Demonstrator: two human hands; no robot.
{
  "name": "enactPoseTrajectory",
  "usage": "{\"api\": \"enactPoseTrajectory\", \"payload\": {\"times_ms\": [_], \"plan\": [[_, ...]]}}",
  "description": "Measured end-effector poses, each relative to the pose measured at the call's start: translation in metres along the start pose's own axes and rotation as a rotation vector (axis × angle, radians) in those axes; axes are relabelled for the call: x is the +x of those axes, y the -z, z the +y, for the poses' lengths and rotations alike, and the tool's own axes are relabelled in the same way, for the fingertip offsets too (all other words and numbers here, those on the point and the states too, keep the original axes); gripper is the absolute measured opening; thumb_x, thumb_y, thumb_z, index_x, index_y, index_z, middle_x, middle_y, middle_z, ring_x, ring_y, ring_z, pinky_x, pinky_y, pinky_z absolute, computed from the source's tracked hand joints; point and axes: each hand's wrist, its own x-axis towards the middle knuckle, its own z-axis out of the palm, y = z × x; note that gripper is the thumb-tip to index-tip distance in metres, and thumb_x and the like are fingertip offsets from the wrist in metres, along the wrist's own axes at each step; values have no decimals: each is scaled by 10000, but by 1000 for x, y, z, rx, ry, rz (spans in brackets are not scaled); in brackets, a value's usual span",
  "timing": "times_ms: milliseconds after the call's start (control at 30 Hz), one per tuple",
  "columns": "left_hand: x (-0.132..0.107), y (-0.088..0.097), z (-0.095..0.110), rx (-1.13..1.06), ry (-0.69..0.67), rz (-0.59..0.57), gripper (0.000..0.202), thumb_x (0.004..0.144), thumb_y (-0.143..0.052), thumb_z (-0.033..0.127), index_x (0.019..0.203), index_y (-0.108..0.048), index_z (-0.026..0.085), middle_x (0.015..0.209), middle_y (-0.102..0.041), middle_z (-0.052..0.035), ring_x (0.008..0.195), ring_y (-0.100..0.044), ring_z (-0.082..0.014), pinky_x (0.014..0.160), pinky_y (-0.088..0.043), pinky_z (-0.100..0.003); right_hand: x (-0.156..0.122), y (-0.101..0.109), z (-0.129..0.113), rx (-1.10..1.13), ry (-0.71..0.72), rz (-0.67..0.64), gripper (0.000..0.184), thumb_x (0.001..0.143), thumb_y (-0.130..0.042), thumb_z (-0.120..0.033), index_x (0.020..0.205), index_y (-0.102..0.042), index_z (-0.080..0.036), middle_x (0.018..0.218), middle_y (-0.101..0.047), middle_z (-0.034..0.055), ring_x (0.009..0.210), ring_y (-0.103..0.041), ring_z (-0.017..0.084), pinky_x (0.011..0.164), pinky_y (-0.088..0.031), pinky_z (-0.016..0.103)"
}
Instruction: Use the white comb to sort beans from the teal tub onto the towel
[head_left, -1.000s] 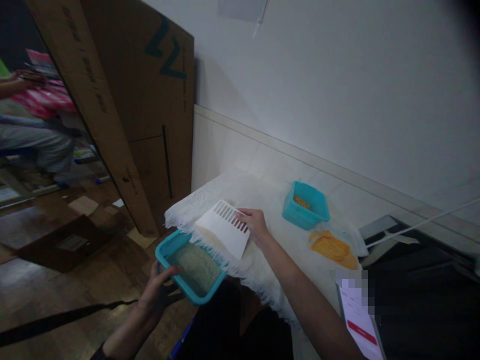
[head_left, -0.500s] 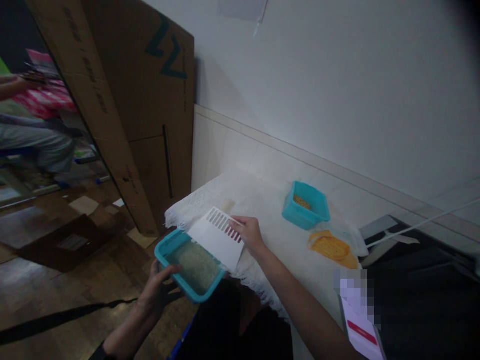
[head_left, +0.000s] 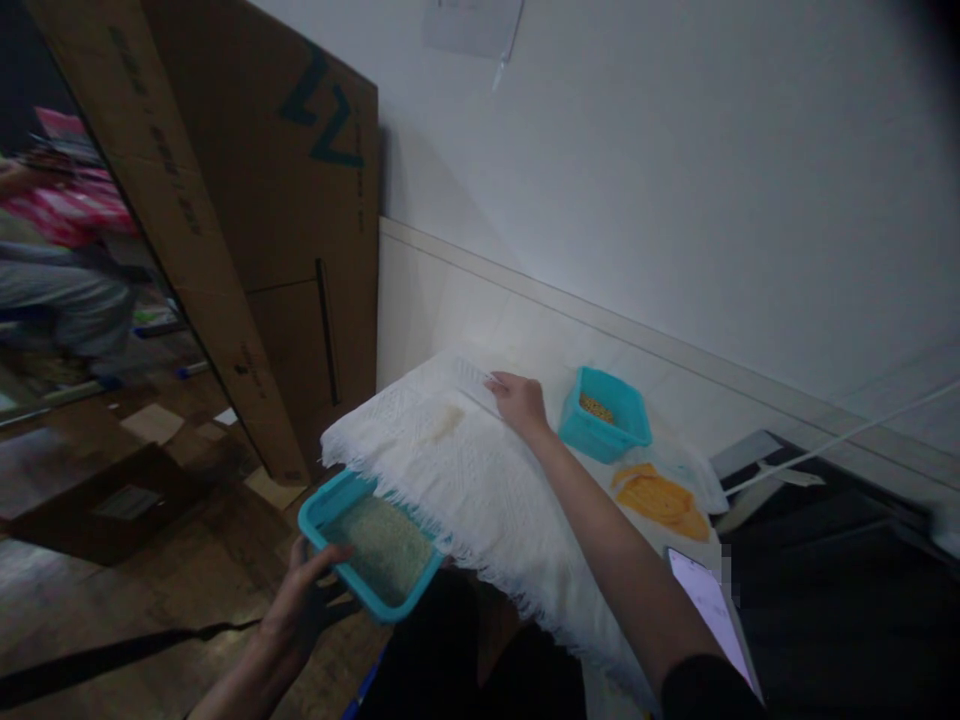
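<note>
My left hand (head_left: 294, 597) grips the near left rim of a turquoise plastic tub (head_left: 316, 512), thumb over the edge. Pale rice-like grains (head_left: 390, 548) lie inside it, and the tub sits just below the fringed edge of a white cloth (head_left: 517, 510) on the table. Over the far part of the cloth, my right hand (head_left: 520, 402) is closed on a flat white slotted scraper (head_left: 474, 376), which blends into the white behind it. A small patch of pale grains (head_left: 445, 421) lies on the cloth between the scraper and the tub.
At the back right, a second turquoise tub (head_left: 606, 442) holds yellowish beans (head_left: 596, 407). A crumpled yellow cloth (head_left: 661, 502) and a phone (head_left: 709, 608) lie to the right. A tall cardboard box (head_left: 277, 230) stands at the left; another person's legs (head_left: 64, 290) show beyond it.
My right hand has carried the white scraper from beside the tub to the far side of the cloth. The left hand still holds the tub.
</note>
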Motion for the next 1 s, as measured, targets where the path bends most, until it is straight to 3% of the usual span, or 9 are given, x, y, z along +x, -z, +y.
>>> {"api": "enactPoseTrajectory", "payload": {"times_ms": [200,500,700,1000], "plan": [[4,3,-1,-1,7,-2,722,764,-933,302,1361,-531,362,1047,-715,-19,794,-779,-286,714,-685,-472,-28,-25,-33,-125,90,-112,335,1147,-597,-254,1347,-865,-265,1163,-911,114,1072,-869,261,881,-558,281],[1,-1,3,-22,-13,8,737,708,-964,288,1319,-557,347,1004,-717,-10,766,-780,-283,689,-679,-463,-70,-27,-42,-85,297,-131,335,1101,-577,-186,1232,-883,-230,1058,-916,110,954,-862,257,734,-512,273],[4,0,0,-11,-16,7,712,739,-944,296,1317,-533,355,1026,-700,-7,766,-773,-277,681,-686,-464,-99,-31,-46,33,389,-129,341,1062,-630,-157,1300,-870,-200,1082,-914,122,928,-865,257,768,-559,271],[7,1,-4,-13,-23,27,713,749,-942,295,1337,-544,362,1009,-689,-12,751,-760,-265,694,-681,-460,-48,-19,-42,76,202,-51,345,1138,-613,-164,1385,-847,-223,1308,-880,134,1150,-861,284,947,-606,315]]}}
